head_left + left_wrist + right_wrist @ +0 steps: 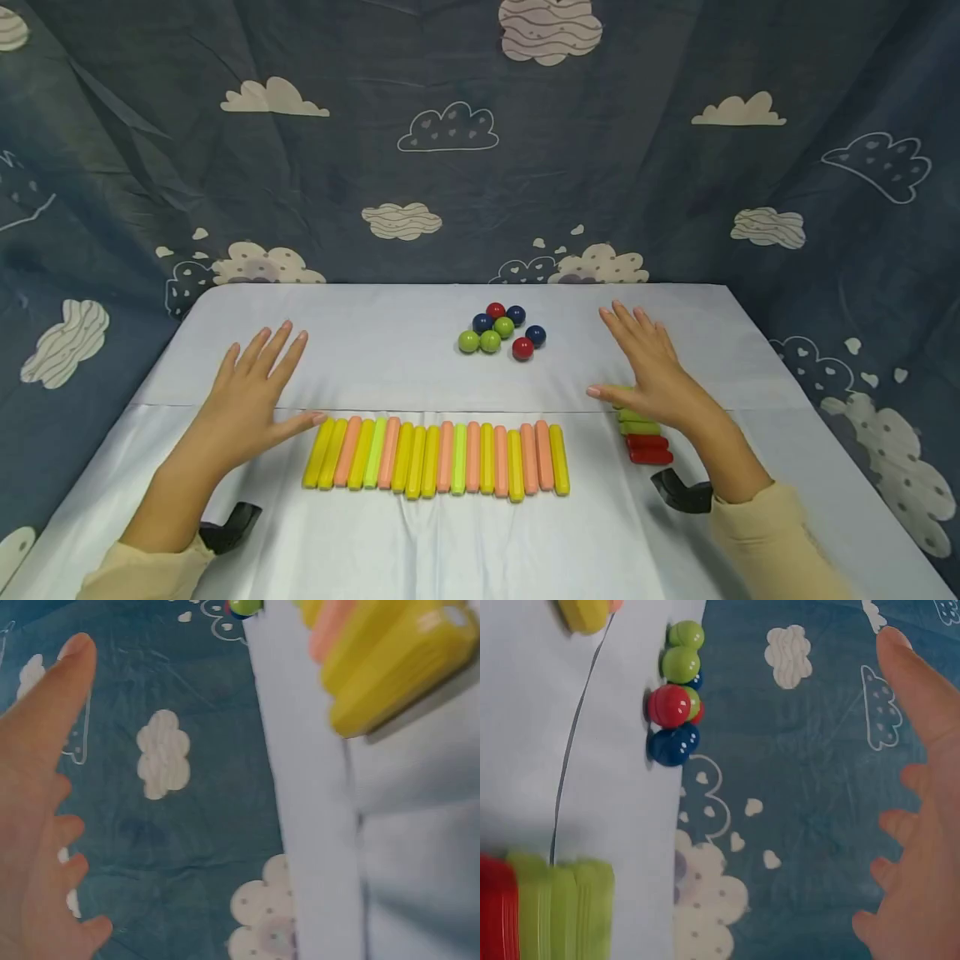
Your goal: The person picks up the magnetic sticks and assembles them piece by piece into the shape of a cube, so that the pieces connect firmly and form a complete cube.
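Spread wide and clasping nothing: left hand (243, 408) and right hand (652, 375), both over the desk (360, 546). Between them, with one end just beside the left hand: row of yellow, pink and green sticks (445, 458), probably light and fairly stiff, smooth enough to slip; best pinched singly across the middle. Partly beneath the right hand: green and red sticks (647, 442), likely alike in handling. Farther out, nearer the right hand: shiny balls (504, 327), apt to roll, best pinched from both sides.
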`<state>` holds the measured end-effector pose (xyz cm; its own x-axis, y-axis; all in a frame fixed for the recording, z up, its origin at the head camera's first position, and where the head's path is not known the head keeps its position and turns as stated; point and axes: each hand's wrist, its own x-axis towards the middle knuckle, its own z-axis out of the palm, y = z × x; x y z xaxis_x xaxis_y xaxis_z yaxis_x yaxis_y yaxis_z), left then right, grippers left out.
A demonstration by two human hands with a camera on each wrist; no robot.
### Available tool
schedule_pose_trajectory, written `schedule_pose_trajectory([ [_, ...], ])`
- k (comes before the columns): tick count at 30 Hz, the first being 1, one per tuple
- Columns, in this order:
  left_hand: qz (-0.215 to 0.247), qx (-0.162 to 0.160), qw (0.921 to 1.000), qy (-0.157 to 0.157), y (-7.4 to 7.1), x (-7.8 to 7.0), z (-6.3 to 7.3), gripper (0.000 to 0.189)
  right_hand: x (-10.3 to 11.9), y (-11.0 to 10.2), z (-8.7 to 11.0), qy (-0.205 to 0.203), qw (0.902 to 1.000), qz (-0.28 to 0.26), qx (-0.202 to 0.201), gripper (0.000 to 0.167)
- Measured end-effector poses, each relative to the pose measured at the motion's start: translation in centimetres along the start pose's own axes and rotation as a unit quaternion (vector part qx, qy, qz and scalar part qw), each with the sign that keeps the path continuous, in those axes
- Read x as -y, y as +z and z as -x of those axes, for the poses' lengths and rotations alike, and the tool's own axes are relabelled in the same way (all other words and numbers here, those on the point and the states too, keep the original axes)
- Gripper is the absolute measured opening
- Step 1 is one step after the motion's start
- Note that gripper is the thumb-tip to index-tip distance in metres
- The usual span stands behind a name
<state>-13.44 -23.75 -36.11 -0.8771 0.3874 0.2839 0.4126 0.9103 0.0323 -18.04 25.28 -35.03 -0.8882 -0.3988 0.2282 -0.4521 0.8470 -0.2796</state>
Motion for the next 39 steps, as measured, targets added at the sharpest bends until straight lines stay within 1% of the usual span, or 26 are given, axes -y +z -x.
schedule_pose_trajectory([
  [3, 0.035, -0.008, 0.9993, 0.007, 0.8, 0.1, 0.4, 0.100, 0.0, 0.6, -1.1, 0.005, 0.9985, -0.054, 0.005, 0.102],
  [5, 0.070, -0.008, 0.9975, 0.003, 1.5, 0.1, 0.8, 0.100, -0.1, 1.1, -1.9, 0.016, 0.9963, -0.083, 0.012, 0.102],
  [8, 0.145, 0.010, 0.9893, -0.016, 2.6, -0.1, 1.4, 0.101, -0.4, 2.0, -3.2, 0.036, 0.9904, -0.130, 0.028, 0.100],
  [10, 0.197, 0.026, 0.9796, -0.032, 3.3, -0.1, 1.8, 0.101, -0.6, 2.8, -4.1, 0.053, 0.9854, -0.157, 0.038, 0.099],
  [13, 0.267, 0.056, 0.9605, -0.056, 4.1, -0.2, 2.4, 0.101, -1.0, 4.0, -5.4, 0.076, 0.9771, -0.193, 0.047, 0.097],
  [16, 0.315, 0.094, 0.9405, -0.085, 4.7, -0.3, 2.9, 0.096, -1.4, 5.4, -6.5, 0.090, 0.9711, -0.214, 0.055, 0.091],
  [18, 0.338, 0.119, 0.9281, -0.101, 5.1, -0.3, 3.2, 0.092, -1.8, 6.2, -7.2, 0.090, 0.9671, -0.230, 0.062, 0.084],
  [20, 0.343, 0.143, 0.9211, -0.116, 5.5, -0.4, 3.4, 0.087, -2.1, 6.9, -7.7, 0.089, 0.9614, -0.251, 0.068, 0.077],
  [22, 0.353, 0.159, 0.9148, -0.116, 5.8, -0.4, 3.5, 0.083, -2.5, 7.4, -8.2, 0.089, 0.9551, -0.273, 0.072, 0.069],
  [24, 0.358, 0.173, 0.9107, -0.113, 6.0, -0.4, 3.6, 0.078, -2.8, 8.0, -8.5, 0.090, 0.9500, -0.288, 0.078, 0.063],
  [26, 0.357, 0.182, 0.9085, -0.119, 6.0, -0.6, 3.4, 0.073, -3.0, 8.4, -8.8, 0.098, 0.9483, -0.290, 0.084, 0.058],
  [28, 0.344, 0.189, 0.9101, -0.132, 5.9, -1.0, 3.3, 0.067, -3.3, 8.9, -9.1, 0.109, 0.9482, -0.285, 0.089, 0.054],
  [30, 0.316, 0.187, 0.9173, -0.154, 5.7, -1.5, 3.0, 0.061, -3.3, 9.3, -9.4, 0.124, 0.9489, -0.275, 0.092, 0.051],
  [32, 0.286, 0.188, 0.9231, -0.176, 5.5, -1.9, 2.8, 0.056, -3.2, 9.6, -9.6, 0.129, 0.9512, -0.264, 0.094, 0.049],
  [36, 0.243, 0.186, 0.9320, -0.194, 5.1, -2.5, 2.6, 0.053, -2.7, 10.1, -10.1, 0.141, 0.9565, -0.239, 0.092, 0.044],
  [38, 0.234, 0.178, 0.9348, -0.200, 4.9, -2.5, 2.5, 0.053, -2.5, 10.2, -10.2, 0.152, 0.9575, -0.230, 0.086, 0.043],
  [39, 0.233, 0.169, 0.9359, -0.203, 4.8, -2.5, 2.4, 0.052, -2.4, 10.2, -10.2, 0.158, 0.9574, -0.227, 0.081, 0.043],
])
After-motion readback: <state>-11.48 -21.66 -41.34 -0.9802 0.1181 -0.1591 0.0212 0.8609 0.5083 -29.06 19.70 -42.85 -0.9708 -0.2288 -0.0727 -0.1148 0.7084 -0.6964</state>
